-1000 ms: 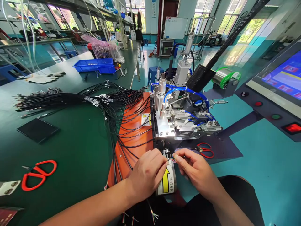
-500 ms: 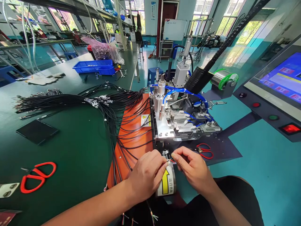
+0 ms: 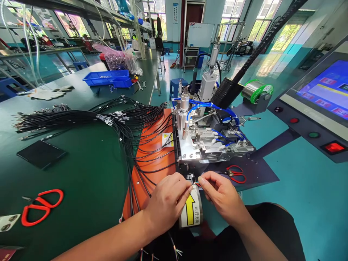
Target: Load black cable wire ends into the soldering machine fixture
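Observation:
Between my two hands a thin cable's coloured wires (image 3: 196, 183) show just above the machine's front roller end, which bears a yellow arrow label (image 3: 190, 210). My left hand (image 3: 172, 197) is closed, pinching the cable close to where its wires fan out. The fingertips of my right hand (image 3: 219, 190) pinch the free wire ends. Right behind the hands stands the bench machine (image 3: 199, 141) with metal cylinders and blue air tubes. Black cables (image 3: 146, 165) run over its orange plate (image 3: 156, 145). Below my left forearm hang more stripped cable ends (image 3: 176, 251).
Red-handled scissors (image 3: 42, 206) lie on the green table (image 3: 89, 177) at left, beside a dark flat panel (image 3: 42, 153). Red-handled snips (image 3: 236, 174) rest on the machine's base. A blue tray (image 3: 107, 78), a solder spool (image 3: 257, 91) and a control screen (image 3: 323, 94) surround the workspace.
The coloured wires now lie together between my fingertips, where before they stuck out apart. Both hands stay almost in place; the whole view has shifted slightly.

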Tool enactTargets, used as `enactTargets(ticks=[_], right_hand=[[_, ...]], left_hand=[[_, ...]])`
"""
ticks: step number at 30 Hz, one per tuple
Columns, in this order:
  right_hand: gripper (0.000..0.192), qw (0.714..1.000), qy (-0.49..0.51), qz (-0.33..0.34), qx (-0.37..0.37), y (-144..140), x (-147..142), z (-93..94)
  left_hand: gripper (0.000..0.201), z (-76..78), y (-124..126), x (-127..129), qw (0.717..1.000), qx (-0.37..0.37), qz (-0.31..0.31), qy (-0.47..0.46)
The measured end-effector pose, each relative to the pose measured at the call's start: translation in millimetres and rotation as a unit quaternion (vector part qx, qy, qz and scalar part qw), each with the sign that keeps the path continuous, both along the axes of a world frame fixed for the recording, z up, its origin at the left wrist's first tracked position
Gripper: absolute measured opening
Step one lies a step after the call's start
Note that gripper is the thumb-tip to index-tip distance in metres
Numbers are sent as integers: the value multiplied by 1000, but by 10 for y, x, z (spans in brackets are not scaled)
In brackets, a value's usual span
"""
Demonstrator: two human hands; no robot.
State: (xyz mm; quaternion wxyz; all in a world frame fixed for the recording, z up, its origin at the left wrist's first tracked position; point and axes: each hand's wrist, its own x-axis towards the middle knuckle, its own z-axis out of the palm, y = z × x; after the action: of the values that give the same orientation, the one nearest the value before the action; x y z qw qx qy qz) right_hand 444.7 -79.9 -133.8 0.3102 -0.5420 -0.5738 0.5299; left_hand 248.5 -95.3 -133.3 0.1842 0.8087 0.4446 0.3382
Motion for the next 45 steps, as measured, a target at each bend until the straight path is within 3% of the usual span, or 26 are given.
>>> enactTargets(ticks=[8, 14, 23, 33, 45], right_hand=[[33, 1000, -2, -26, 16, 125, -70, -133], [34, 998, 15, -48, -22, 123, -111, -172], [34, 997, 45, -68, -18, 73, -173, -227], [33, 994, -41, -44, 92, 89, -187, -229], [28, 988, -45, -57, 136, 109, -241, -302]], left_hand=[[28, 27, 51, -48, 1000, -17, 1, 22], [27, 35, 72, -54, 1000, -10, -3, -10], [28, 33, 74, -52, 1000, -11, -1, -30], [31, -3, 77, -76, 1000, 12, 2, 19], [27, -11, 145, -109, 999, 35, 0, 9]])
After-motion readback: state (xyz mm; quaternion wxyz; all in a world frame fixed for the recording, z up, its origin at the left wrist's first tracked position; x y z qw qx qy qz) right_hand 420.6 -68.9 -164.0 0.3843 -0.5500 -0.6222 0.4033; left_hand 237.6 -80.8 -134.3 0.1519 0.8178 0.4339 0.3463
